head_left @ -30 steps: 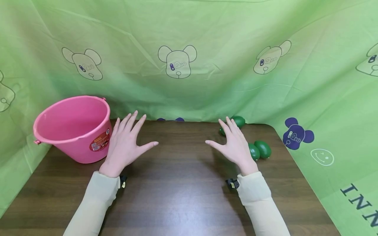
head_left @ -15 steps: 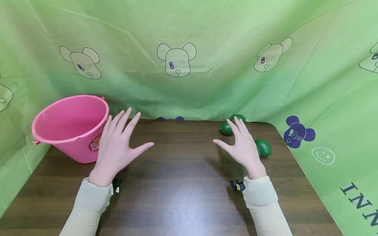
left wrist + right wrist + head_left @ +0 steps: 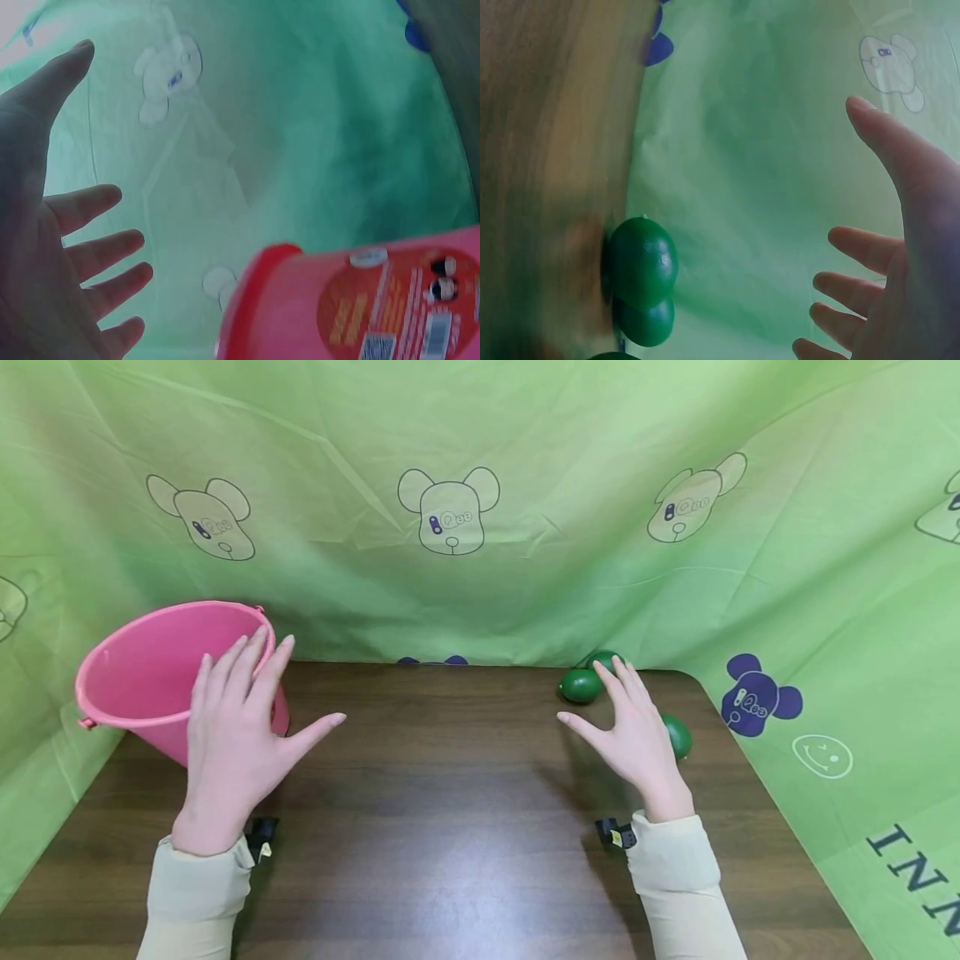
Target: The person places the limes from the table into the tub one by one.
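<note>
The left hand [image 3: 228, 743] is held spread, fingers [image 3: 247, 664] released, in front of the pink bucket [image 3: 157, 668] at the far left of the surface [image 3: 450, 827]; contact cannot be told. The right hand [image 3: 637, 739] is likewise spread and holds nothing, just beside the green eggs [image 3: 582, 685] at the far right. The step in hand is judged a reach toward both. A grip on an egg would be called for next. A green cloth [image 3: 525, 568] is hung behind; nothing is seen in the way.

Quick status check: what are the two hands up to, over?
Both hands open, holding nothing. Left hand at pink bucket. Right hand over green avocados. Nothing between.
</note>
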Tool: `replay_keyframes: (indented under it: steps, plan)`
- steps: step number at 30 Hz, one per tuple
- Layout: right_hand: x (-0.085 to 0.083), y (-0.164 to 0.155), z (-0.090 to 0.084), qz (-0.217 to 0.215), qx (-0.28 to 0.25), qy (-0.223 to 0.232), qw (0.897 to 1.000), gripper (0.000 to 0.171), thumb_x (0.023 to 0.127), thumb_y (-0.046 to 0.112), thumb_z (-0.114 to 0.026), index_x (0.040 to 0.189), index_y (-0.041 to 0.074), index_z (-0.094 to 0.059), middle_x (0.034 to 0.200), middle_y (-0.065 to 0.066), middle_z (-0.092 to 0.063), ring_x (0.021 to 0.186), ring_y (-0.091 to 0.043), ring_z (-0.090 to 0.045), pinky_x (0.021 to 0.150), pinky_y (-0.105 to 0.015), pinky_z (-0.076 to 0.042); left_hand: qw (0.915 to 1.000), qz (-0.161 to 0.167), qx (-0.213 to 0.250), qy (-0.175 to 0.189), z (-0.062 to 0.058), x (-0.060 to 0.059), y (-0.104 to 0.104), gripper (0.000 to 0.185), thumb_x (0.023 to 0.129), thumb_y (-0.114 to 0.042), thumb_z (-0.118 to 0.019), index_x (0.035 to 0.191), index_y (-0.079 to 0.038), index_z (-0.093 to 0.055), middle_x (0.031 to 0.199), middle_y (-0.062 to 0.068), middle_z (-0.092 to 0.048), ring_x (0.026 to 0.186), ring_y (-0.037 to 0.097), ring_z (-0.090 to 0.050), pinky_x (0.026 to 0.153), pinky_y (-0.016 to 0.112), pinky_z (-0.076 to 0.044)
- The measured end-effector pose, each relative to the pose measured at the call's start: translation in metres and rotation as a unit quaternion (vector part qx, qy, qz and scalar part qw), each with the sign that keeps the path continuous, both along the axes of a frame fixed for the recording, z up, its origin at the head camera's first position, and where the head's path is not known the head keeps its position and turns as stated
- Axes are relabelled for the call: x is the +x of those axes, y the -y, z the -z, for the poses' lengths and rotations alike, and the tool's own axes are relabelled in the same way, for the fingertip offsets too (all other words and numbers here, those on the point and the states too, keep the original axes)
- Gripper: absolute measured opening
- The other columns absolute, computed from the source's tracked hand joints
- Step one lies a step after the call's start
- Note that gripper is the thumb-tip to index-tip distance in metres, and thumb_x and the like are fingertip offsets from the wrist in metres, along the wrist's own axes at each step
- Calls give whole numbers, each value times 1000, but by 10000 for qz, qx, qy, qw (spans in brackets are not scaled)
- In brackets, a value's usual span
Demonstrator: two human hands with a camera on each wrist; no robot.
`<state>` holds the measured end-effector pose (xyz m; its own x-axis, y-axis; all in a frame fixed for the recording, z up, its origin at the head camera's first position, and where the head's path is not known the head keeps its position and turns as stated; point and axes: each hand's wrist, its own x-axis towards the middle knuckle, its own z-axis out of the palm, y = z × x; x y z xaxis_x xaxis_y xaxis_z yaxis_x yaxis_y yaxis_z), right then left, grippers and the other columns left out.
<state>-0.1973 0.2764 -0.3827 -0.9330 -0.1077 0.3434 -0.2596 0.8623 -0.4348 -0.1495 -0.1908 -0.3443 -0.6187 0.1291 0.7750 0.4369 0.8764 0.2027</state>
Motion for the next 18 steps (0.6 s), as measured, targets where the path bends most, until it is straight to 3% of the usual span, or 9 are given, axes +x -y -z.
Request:
replay_keyframes:
  steps: [10, 14, 18]
  plan:
    - [7, -11, -9, 56, -48, -71, 9999, 92, 88, 58, -74, 159, 12, -37, 166, -11, -24, 152, -34, -14, 112, -69, -23, 9956, -684, 510, 385, -4, 6, 45, 96, 70, -57, -82, 147, -8, -55, 153, 20, -45, 140, 43, -38, 120, 56, -13]
    - [8, -16, -11, 218, -10, 12, 9998, 91, 89, 59, -72, 160, 13, -36, 166, -12, -23, 152, -33, -14, 107, -73, -25, 9908, -1008, 768, 471, -4, 10, 64, 89, 73, -49, -84, 145, -4, -56, 152, 23, -45, 140, 46, -36, 119, 57, -12]
    - [10, -21, -14, 357, -11, 147, 9993, 92, 90, 61, -70, 161, 16, -34, 167, -11, -21, 153, -33, -13, 104, -77, -25, 9814, -1361, 1070, 831, -3, 14, 79, 84, 80, -48, -81, 146, -2, -55, 155, 21, -41, 143, 44, -31, 120, 57, -7]
